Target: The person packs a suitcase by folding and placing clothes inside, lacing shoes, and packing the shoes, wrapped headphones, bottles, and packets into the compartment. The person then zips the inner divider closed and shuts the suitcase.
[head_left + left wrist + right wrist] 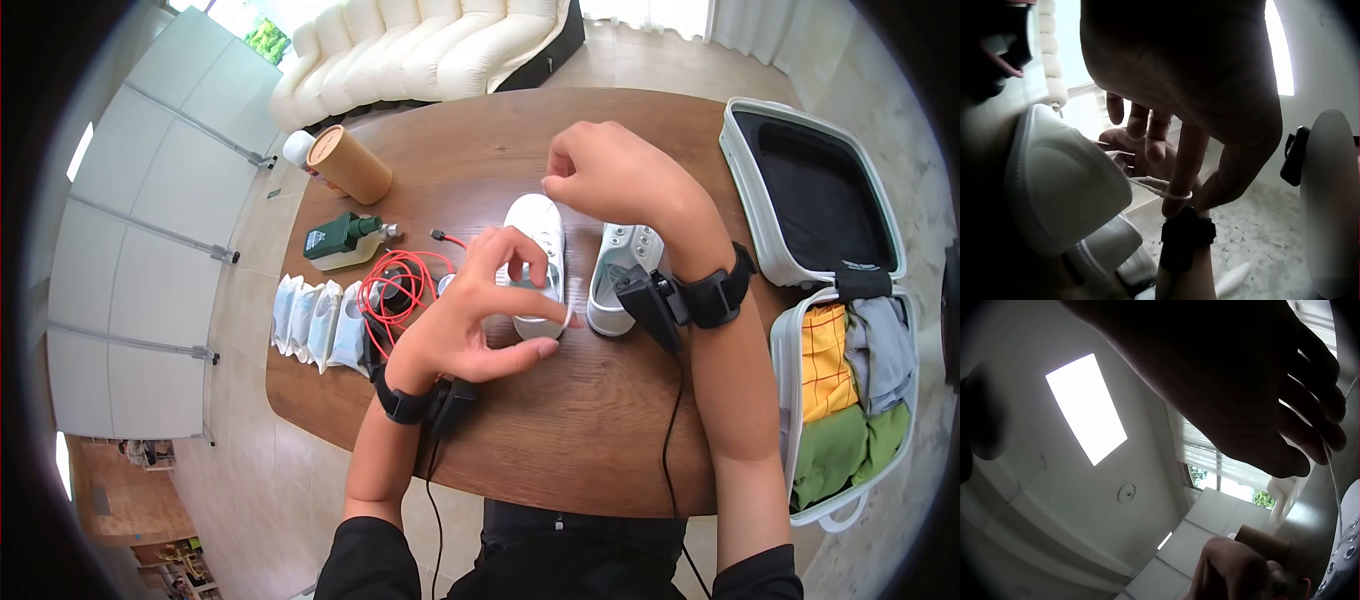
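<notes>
A pair of white lace-up shoes stands on the wooden table: the left shoe [534,216] lies between my hands, the right shoe [604,300] under my right forearm. My left hand [465,315] is over the left shoe's heel, thumb and index finger apart. A white shoelace [1152,179] loops around that index finger near its tip. Beyond the shoes' upper parts, my right hand [625,175] has its fingers curled. In the right wrist view a thin white shoelace [1333,478] runs from between those fingertips down beside the shoe's eyelets.
Left of the shoes lie a coiled red cable [407,262], a green-topped bottle [340,236], a brown cylinder [350,168] and several white-and-blue packets [322,322]. An open suitcase [778,400] with folded clothes stands at the right. The wooden table [590,430] has a rounded edge.
</notes>
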### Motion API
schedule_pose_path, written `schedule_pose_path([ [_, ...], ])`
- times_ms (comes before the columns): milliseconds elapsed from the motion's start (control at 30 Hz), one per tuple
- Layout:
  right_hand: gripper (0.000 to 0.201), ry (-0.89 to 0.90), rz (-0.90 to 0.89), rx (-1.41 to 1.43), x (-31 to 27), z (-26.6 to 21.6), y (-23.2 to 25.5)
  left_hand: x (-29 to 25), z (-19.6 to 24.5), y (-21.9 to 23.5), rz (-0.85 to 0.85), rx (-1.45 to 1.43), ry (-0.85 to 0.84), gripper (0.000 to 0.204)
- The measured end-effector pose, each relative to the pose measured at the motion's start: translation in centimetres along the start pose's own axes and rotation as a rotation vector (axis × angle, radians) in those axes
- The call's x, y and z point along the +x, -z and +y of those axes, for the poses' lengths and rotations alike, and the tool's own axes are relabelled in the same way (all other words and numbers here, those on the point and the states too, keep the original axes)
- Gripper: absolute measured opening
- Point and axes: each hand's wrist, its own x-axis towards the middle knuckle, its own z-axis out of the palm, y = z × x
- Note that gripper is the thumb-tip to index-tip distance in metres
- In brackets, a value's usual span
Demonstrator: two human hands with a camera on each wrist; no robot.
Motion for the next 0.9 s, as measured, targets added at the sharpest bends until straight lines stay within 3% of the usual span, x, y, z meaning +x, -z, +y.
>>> schedule_pose_path([
  [100, 0.026, 0.119, 0.066, 0.208, 0.6, 0.3, -0.5, 0.4, 1.1, 0.3, -0.174, 0.035, -0.045, 0.030],
  [200, 0.025, 0.185, 0.048, 0.498, 0.9, 0.1, -0.2, 0.1, 0.6, -0.4, -0.223, -0.110, -0.058, 0.028],
  [267, 0.024, 0.183, -0.004, 0.647, 0.9, -0.1, 0.1, 0.1, 0.3, -0.1, -0.165, -0.165, -0.103, 0.019],
  [333, 0.024, 0.295, 0.020, 0.843, 0.8, -0.2, 0.3, -0.5, -0.1, 0.4, 0.120, -0.204, 0.222, 0.010],
  [367, 0.024, 0.270, 0.045, 0.847, 0.6, -0.4, 0.3, -0.4, -0.2, 0.3, 0.262, -0.178, 0.365, 0.015],
  [400, 0.024, 0.274, 0.045, 0.846, 0.5, -0.5, 0.2, -0.1, -1.4, -0.4, 0.453, -0.148, 0.371, 0.017],
  [467, 0.023, 0.183, 0.147, 0.448, 0.3, -0.7, 0.1, -0.4, -4.5, -0.8, 0.623, -0.132, 0.424, 0.013],
  [500, 0.026, 0.143, 0.099, 0.255, 0.0, -0.9, 0.1, -0.7, -5.2, -1.0, 0.623, -0.130, 0.423, 0.013],
  [533, 0.026, 0.145, 0.101, 0.256, 0.1, -0.7, -0.4, -0.7, -5.6, -1.1, 0.633, -0.097, 0.482, 0.014],
  [600, 0.030, 0.028, -0.062, -0.088, 0.5, 0.0, -2.0, -0.7, -6.1, -1.4, 0.642, -0.065, 0.544, 0.018],
  [900, 0.038, 0.002, -0.303, -0.174, 2.4, 1.8, -4.3, -0.9, -5.9, -1.5, 0.343, 0.206, 0.575, 0.023],
])
